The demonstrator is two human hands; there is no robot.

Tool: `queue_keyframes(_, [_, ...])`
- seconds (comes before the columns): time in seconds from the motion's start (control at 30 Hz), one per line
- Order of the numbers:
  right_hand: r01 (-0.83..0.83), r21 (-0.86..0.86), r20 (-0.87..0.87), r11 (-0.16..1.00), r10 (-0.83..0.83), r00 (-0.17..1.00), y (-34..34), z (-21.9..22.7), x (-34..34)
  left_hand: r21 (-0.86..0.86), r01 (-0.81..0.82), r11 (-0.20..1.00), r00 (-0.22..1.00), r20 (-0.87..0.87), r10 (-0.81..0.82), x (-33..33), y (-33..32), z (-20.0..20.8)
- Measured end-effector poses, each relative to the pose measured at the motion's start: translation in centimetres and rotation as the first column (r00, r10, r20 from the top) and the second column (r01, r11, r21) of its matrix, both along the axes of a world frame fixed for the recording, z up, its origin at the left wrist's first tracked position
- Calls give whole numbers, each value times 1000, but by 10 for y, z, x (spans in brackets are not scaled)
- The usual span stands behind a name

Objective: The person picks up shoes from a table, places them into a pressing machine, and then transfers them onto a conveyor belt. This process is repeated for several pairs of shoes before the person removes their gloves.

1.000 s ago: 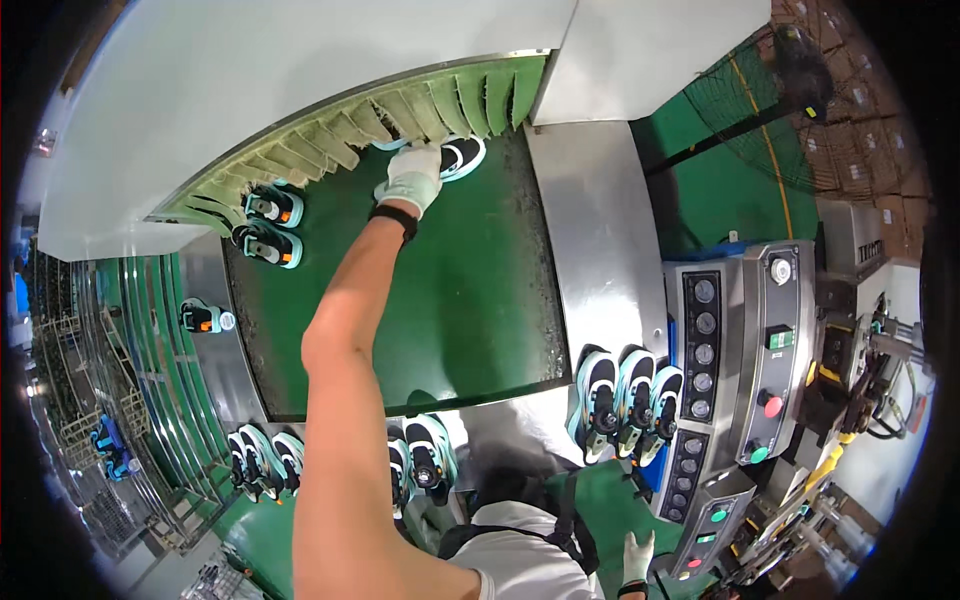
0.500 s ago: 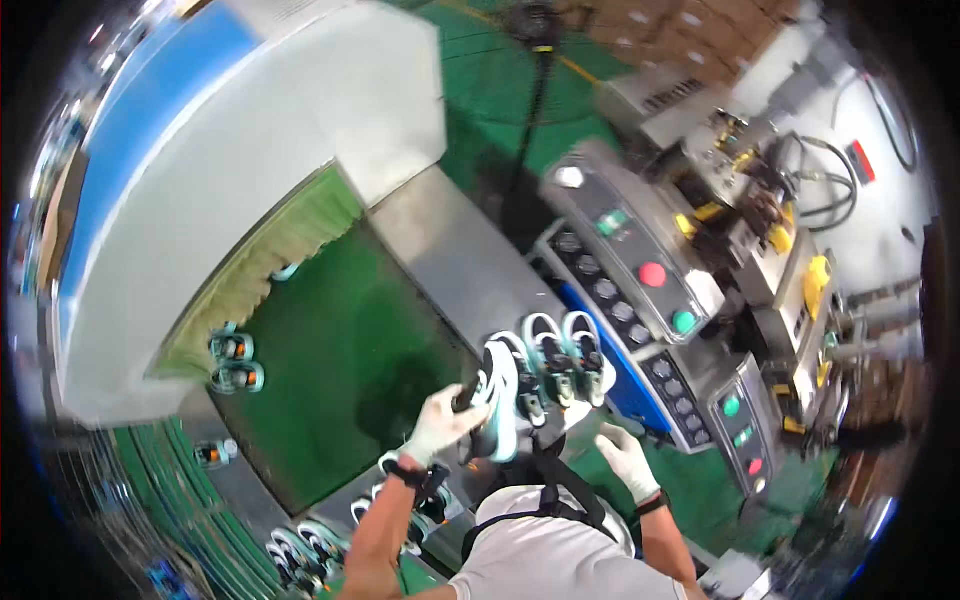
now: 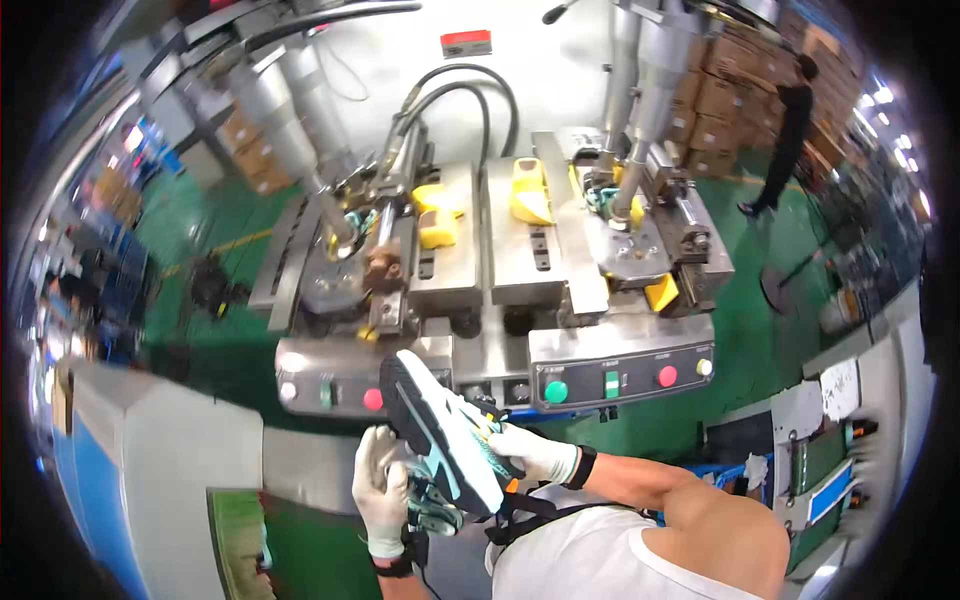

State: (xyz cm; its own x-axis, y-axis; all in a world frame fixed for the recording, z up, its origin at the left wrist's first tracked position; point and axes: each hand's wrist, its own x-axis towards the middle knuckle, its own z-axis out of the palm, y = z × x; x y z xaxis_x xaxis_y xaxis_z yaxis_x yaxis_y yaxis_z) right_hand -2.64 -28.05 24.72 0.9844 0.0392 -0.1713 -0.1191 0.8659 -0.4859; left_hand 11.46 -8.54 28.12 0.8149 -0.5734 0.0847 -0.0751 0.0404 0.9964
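Observation:
My right hand, in a white glove, grips a sneaker with a white, black and teal sole. The shoe is tilted, its sole turned up and to the left. My left hand, also gloved, is raised beside the sole with fingers and thumb apart; I see nothing held in it. Close to its thumb is a second teal and dark shoe, partly hidden under the first; whether it rests on something cannot be made out.
Ahead stands a two-station press machine with yellow pads, metal arms and a button panel. A white and blue machine housing stands left, with a green conveyor belt at its mouth. A person stands far right near stacked boxes.
My view has swung right, from the conveyor and a row of shoes to the press. A shoe was at my left hand and my right was empty; now my right hand grips one.

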Motion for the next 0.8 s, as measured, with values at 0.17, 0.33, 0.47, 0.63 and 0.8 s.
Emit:
queue_keyframes(0.17, [80,-131,54,988,-73,996,-69,33,-29,136,-64,989,998,-21,67,4,-25,-46])
queue_keyframes(0.33, [234,-52,170,971,-222,960,-100,27,-6,198,-119,973,993,48,111,39,-30,-62])
queue_keyframes(0.47, [327,-65,71,943,-322,944,-103,24,-8,246,-135,960,984,144,101,66,-61,-4])
queue_keyframes(0.63, [414,-163,19,896,-417,909,-99,18,-17,395,-199,897,835,548,-56,121,-95,54])
queue_keyframes(0.8, [406,-136,11,904,-408,913,-88,25,7,416,-210,885,695,700,-164,204,-127,45])
